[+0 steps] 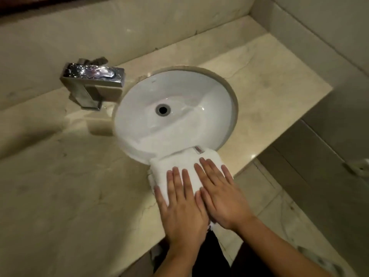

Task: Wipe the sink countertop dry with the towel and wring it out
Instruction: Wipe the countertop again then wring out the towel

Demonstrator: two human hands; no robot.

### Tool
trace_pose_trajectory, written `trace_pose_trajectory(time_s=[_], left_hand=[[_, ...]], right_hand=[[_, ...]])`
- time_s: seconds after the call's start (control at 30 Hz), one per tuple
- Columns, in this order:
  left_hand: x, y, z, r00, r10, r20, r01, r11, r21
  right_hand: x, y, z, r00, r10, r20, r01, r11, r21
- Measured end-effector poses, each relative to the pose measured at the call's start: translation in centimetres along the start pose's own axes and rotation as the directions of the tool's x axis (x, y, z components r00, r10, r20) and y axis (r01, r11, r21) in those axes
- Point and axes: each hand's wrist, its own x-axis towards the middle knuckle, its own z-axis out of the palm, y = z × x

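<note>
Hands: two are showing, left hand (182, 204) and right hand (224, 198).
White towel (171, 160): one is lying folded.
Sink basin (179, 86): one is showing.
Chrome faucet (91, 84): one is standing.
Drain hole (163, 109): one is showing.
Marble countertop (69, 186): one is showing.

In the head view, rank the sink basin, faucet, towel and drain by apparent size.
1. Sink basin
2. Faucet and folded towel: about alike, and the towel is partly covered, so unranked
3. Drain

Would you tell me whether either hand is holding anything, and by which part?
Nothing is gripped: left hand and right hand press flat on top of the towel.
</note>
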Motion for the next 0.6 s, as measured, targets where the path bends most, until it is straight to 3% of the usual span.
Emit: trace_pose_trajectory(time_s=[0.1, 0.2, 0.3, 0.4, 0.6], left_hand=[[0.0, -1.4, 0.4, 0.996, 0.092, 0.019, -0.093, 0.995, 0.031], [0.2, -3.0, 0.8, 0.985, 0.174, 0.006, -0.174, 0.98, 0.096], [0.7, -1.9, 1.4, 0.981, 0.192, -0.028, -0.188, 0.976, 0.108], [2.0, 0.6, 1.8, 0.986, 0.156, 0.051, -0.162, 0.979, 0.12], [7.4, 9.2, 3.5, 0.987, 0.134, 0.085, -0.14, 0.988, 0.068]], right_hand=[[0.6, -2.1, 0.1, 0.988, 0.152, -0.039, -0.143, 0.975, 0.171], [1.2, -3.7, 1.2, 0.966, 0.24, -0.1, -0.214, 0.952, 0.217], [1.5, -2.3, 1.6, 0.97, 0.214, -0.111, -0.185, 0.956, 0.225], [2.2, 0.3, 1.1, 0.972, 0.192, -0.133, -0.158, 0.961, 0.229], [4.6, 10.5, -1.3, 0.979, 0.173, -0.111, -0.149, 0.969, 0.196]])
